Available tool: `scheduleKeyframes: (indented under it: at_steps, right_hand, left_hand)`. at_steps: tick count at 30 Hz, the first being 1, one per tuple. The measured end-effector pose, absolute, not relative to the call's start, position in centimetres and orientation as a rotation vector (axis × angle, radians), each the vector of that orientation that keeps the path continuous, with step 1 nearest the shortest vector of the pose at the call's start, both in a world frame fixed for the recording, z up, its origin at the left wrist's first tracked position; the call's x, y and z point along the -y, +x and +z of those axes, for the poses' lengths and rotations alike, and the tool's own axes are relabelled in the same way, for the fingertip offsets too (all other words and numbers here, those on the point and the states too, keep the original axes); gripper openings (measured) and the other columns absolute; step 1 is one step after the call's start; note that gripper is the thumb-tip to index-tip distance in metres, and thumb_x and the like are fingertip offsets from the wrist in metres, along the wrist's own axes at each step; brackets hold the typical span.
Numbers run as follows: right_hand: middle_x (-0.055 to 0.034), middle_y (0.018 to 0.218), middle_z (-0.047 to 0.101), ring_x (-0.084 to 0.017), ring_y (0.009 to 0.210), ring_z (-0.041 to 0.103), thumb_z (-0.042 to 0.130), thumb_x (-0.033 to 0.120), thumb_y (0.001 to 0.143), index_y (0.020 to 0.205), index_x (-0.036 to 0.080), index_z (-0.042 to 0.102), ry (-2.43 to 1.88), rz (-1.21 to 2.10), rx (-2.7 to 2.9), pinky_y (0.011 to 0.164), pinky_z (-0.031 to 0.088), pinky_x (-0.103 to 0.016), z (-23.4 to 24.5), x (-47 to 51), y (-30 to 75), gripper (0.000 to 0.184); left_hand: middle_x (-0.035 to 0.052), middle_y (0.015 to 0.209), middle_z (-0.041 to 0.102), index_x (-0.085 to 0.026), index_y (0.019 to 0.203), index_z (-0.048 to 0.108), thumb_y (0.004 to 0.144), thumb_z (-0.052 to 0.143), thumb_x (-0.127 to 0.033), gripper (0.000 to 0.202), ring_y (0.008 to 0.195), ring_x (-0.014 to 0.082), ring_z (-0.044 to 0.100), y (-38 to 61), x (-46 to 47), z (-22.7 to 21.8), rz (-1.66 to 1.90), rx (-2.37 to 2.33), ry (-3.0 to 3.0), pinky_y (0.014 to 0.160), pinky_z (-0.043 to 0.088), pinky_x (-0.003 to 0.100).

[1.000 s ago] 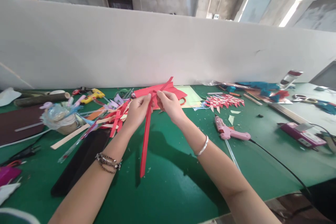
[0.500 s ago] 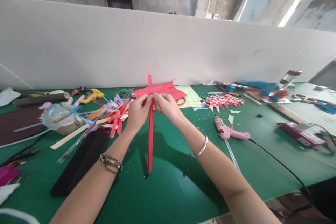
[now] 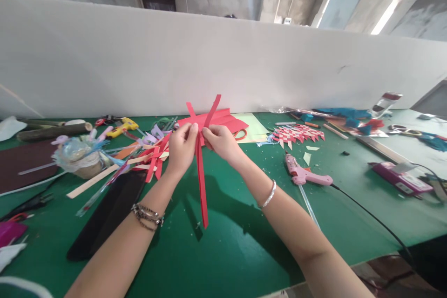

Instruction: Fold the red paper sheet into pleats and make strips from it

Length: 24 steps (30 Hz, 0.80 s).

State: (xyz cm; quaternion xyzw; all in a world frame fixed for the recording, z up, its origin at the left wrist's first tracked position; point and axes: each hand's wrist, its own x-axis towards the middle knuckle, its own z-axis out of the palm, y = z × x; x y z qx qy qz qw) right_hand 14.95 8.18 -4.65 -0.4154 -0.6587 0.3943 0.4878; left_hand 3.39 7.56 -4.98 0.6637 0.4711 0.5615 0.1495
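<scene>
Long red paper strips [image 3: 201,186] hang between my two hands, above the table. My left hand [image 3: 183,145] pinches them near the middle between thumb and fingers. Close beside it, my right hand [image 3: 220,142] is closed on the strip end that slants up to the right. A second end leans up to the left, and the long part hangs down toward me. How the strips join is hidden behind my fingertips. Beyond my hands lies a folded red paper sheet [image 3: 223,116], with an orange scissors handle [image 3: 240,134] showing at its edge.
A pink glue gun [image 3: 307,176] and its cord lie at right, below a woven red-and-white paper piece [image 3: 296,136]. Cut strips [image 3: 155,163], a yellow glue gun [image 3: 123,127] and a black case [image 3: 108,216] are at left. A white partition [image 3: 216,60] borders the green table [image 3: 223,251].
The strips, almost one straight line before, now spread into two ends at the top. My right hand's end tilts right, and the lower end has swung slightly right.
</scene>
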Motion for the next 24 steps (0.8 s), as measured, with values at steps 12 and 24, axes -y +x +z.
scheduleKeyframes:
  at_steps: [12,24]
  right_hand:
    - [0.0062,0.049,0.035,-0.007,0.047,0.033,0.04,0.041,0.085,0.058,0.019,0.036,-0.985,0.923,1.518,0.047,0.026,-0.02,-4.75,-8.26,14.92,0.035]
    - [0.0058,0.046,0.038,-0.008,0.047,0.036,0.039,0.03,0.085,0.055,0.02,0.033,-1.006,0.838,1.703,0.048,0.026,-0.02,-4.8,-8.07,14.76,0.032]
  left_hand:
    - [-0.0064,0.04,0.031,-0.021,0.053,0.032,0.083,0.044,-0.036,0.036,0.038,0.0089,0.032,2.96,-8.01,-5.43,1.459,-1.346,2.006,0.041,0.022,0.024]
    - [-0.0048,0.044,0.029,-0.02,0.052,0.031,0.085,0.04,-0.036,0.038,0.045,0.0103,0.03,3.18,-7.85,-5.44,1.585,-1.44,2.013,0.046,0.021,0.026]
